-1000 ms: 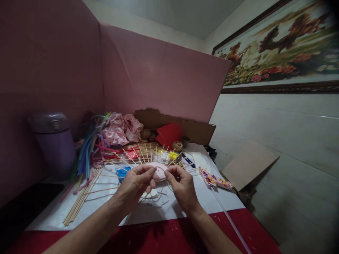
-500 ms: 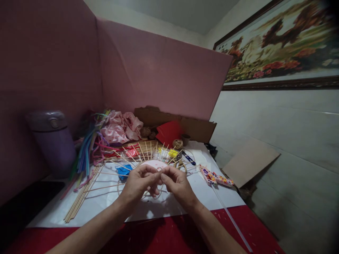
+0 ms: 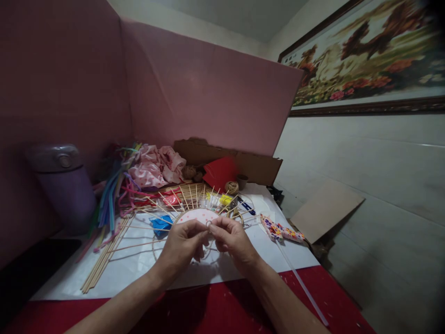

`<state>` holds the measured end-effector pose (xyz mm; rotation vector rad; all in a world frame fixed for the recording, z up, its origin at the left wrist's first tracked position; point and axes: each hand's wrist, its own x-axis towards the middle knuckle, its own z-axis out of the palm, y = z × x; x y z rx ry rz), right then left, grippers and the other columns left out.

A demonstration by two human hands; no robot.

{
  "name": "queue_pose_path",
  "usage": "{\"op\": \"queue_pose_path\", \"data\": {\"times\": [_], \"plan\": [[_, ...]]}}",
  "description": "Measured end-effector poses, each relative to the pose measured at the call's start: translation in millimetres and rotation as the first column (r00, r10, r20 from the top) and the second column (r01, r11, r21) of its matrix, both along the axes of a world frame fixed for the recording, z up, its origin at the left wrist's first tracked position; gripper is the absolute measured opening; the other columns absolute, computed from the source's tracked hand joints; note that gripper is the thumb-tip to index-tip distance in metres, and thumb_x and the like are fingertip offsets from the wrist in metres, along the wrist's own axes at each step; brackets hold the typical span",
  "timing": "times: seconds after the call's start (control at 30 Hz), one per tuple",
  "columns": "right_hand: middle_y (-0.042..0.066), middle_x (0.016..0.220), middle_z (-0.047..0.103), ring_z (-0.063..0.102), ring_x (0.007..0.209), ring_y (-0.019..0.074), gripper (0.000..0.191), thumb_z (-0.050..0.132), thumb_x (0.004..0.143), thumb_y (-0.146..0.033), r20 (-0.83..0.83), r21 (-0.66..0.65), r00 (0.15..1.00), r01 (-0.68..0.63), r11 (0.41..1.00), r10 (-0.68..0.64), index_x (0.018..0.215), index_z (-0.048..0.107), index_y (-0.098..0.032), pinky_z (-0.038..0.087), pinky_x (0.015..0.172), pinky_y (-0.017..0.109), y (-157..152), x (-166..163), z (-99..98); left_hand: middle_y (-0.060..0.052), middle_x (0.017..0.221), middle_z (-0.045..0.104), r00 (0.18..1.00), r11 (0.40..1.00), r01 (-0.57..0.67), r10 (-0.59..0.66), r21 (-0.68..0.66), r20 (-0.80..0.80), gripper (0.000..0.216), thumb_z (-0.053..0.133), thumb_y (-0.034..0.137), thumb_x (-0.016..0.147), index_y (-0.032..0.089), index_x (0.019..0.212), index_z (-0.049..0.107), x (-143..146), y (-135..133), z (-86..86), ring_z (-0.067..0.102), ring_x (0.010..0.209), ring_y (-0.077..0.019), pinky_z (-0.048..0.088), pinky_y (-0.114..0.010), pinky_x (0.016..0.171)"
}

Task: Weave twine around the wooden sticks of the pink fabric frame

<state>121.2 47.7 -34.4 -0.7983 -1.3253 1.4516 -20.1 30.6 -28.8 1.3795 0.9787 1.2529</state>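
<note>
My left hand and my right hand meet in front of me, thumbs and forefingers pinched. Between their fingertips shows a small pale loop, too small for me to tell its material. Just behind and below the hands lies a round piece of pink dotted fabric with a tan rim. Thin wooden sticks fan outward around it like rays. Part of this round piece is hidden by my hands. A blue packet lies to the left of it.
Loose sticks, pipe cleaners and a purple bottle are on the left. Crumpled dotted fabric, red sheets and a twine roll stand behind. A cutter and a flowered pinwheel-like piece on a clear stick lie right.
The fingertips have shifted slightly, and the small loop between them shows more clearly. More of the dotted fabric is visible above my hands. The view has turned a little.
</note>
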Motion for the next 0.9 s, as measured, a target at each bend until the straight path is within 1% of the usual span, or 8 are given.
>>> {"op": "queue_pose_path", "data": {"times": [0.1,0.3,0.47,0.63,0.73,0.8,0.9], "plan": [[-0.007,0.051,0.047,0.031,0.04,0.0033,0.024,0.069,0.07,-0.036,0.015,0.015,1.0,0.016,1.0,-0.016,0.068,0.055,-0.016,0.018,0.037,0.017,-0.9,-0.7,1.4,0.001,0.048,0.056,0.999,1.0,-0.007,0.007,0.005,-0.053,0.026,0.065,0.038,0.072,0.013,0.065,0.061,-1.1,-0.1,-1.6,0.049,0.036,-0.0099,0.037,-0.022,0.035],[-0.008,0.05,0.042,0.028,0.041,0.003,0.025,0.069,0.069,-0.037,0.006,0.006,1.0,0.009,1.0,-0.009,0.067,0.056,-0.015,0.017,0.038,0.017,-2.5,-0.5,3.2,0.001,0.049,0.055,0.994,1.0,0.015,-0.012,0.027,-0.108,0.022,0.062,0.035,0.075,0.013,0.069,0.063,-2.0,-0.9,-3.0,0.046,0.038,-0.0089,0.037,-0.022,0.037],[-0.007,0.052,0.044,0.028,0.04,0.0032,0.028,0.068,0.071,-0.04,0.01,0.014,0.999,-0.039,0.999,0.039,0.071,0.054,-0.016,0.017,0.038,0.018,-0.1,0.7,0.1,0.001,0.049,0.054,0.996,1.0,0.001,-0.002,-0.01,-0.084,0.023,0.064,0.035,0.072,0.013,0.066,0.063,-1.4,-1.2,-1.7,0.046,0.037,-0.009,0.037,-0.021,0.036],[-0.006,0.054,0.047,0.031,0.04,0.004,0.028,0.065,0.074,-0.042,0.068,0.07,0.997,0.035,0.997,-0.039,0.072,0.052,-0.017,0.02,0.037,0.018,0.6,0.0,-1.7,0.001,0.05,0.055,0.998,1.0,-0.016,0.015,-0.014,-0.068,0.023,0.067,0.035,0.07,0.013,0.068,0.064,-2.1,0.3,-1.6,0.047,0.038,-0.009,0.038,-0.021,0.035],[-0.008,0.052,0.044,0.032,0.04,0.0045,0.028,0.065,0.074,-0.042,0.086,0.107,0.993,0.075,0.992,-0.084,0.072,0.052,-0.017,0.022,0.037,0.018,-0.3,-1.3,-1.6,0.0,0.052,0.058,1.0,0.999,0.004,-0.006,-0.046,-0.023,0.026,0.07,0.038,0.066,0.013,0.069,0.065,-2.4,1.2,-0.1,0.048,0.04,-0.0097,0.038,-0.021,0.035],[-0.008,0.051,0.041,0.032,0.04,0.0045,0.029,0.066,0.074,-0.043,0.084,0.124,0.992,0.08,0.989,-0.09,0.071,0.052,-0.017,0.023,0.036,0.018,-0.6,-2.2,-1.8,0.0,0.05,0.057,1.0,0.998,0.002,-0.002,-0.059,-0.001,0.028,0.072,0.039,0.063,0.012,0.068,0.065,-2.4,1.2,1.4,0.047,0.039,-0.0096,0.038,-0.021,0.034],[-0.008,0.051,0.043,0.033,0.039,0.0045,0.028,0.067,0.073,-0.042,0.078,0.128,0.994,0.072,0.989,-0.082,0.072,0.052,-0.018,0.024,0.037,0.018,-0.1,-3.2,-3.1,0.002,0.045,0.052,1.0,0.999,-0.028,0.028,-0.04,0.006,0.027,0.072,0.038,0.063,0.012,0.065,0.064,-2.4,0.6,2.5,0.043,0.037,-0.0083,0.035,-0.02,0.034]]}}
